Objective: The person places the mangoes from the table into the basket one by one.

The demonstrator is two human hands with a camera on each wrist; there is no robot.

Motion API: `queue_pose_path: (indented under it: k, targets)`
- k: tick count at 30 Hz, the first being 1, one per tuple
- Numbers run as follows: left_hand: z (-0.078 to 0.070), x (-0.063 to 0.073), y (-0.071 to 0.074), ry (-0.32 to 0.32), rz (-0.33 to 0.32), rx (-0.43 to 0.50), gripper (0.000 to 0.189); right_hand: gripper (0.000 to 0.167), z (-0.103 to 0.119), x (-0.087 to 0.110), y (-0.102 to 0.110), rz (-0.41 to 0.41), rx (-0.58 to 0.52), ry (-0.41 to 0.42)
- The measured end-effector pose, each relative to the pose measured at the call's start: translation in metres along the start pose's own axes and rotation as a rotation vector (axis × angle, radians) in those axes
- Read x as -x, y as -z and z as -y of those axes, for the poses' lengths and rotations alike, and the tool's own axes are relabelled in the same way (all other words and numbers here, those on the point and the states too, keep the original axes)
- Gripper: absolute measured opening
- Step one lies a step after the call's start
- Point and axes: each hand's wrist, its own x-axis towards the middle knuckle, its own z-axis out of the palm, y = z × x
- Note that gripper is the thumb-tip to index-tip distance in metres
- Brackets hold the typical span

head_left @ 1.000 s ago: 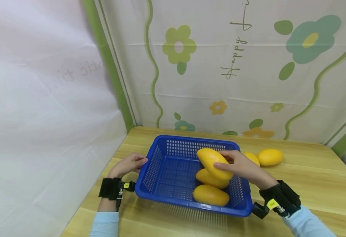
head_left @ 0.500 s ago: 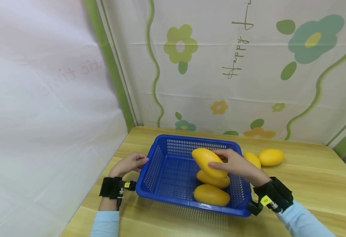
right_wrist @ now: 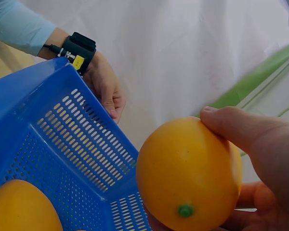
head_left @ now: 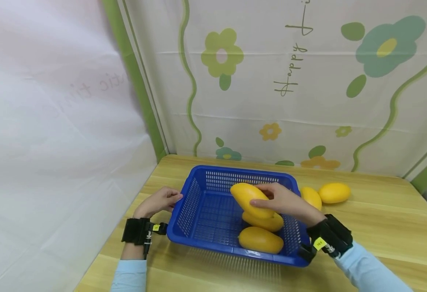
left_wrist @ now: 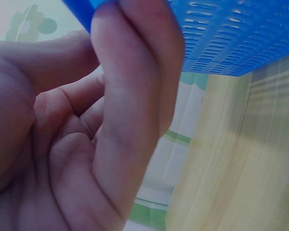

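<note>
A blue plastic basket (head_left: 215,211) with slotted sides stands on the wooden table. My left hand (head_left: 158,202) pinches its left rim between thumb and curled fingers, seen close up in the left wrist view. Over the right half of the basket, my right hand (head_left: 283,202) grips a yellow mango (head_left: 247,198), thumb on the near side. In the right wrist view the held mango (right_wrist: 185,173) shows a green stem spot. Below it inside the basket lie a second mango (head_left: 266,222), partly covered by the held one, and a third mango (head_left: 260,240) along the front wall.
Two more mangoes, one (head_left: 311,198) close to the basket's right side and another (head_left: 335,193) beside it, lie on the table (head_left: 374,211). A white curtain (head_left: 253,101) with printed flowers hangs behind the table, and white fabric (head_left: 60,162) hangs at the left.
My right hand has carried the mango a short way left over the basket. The left hand stays on the rim, and the basket and other mangoes have not moved.
</note>
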Motion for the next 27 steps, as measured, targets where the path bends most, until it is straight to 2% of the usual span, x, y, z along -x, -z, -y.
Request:
queue_pose_path:
  k: [14, 19, 27]
  targets:
    - [-0.001, 0.0, 0.0, -0.011, -0.006, -0.018, 0.033, 0.063, 0.006, -0.014, -0.007, 0.016, 0.002, -0.036]
    - [-0.002, -0.002, 0.0, -0.019, -0.003, -0.024, 0.033, 0.059, 0.005, -0.016, -0.008, 0.02, 0.002, -0.039]
    - [0.001, -0.001, 0.001, -0.015, 0.002, -0.011, 0.033, 0.045, 0.008, -0.024, -0.015, 0.067, 0.016, 0.012]
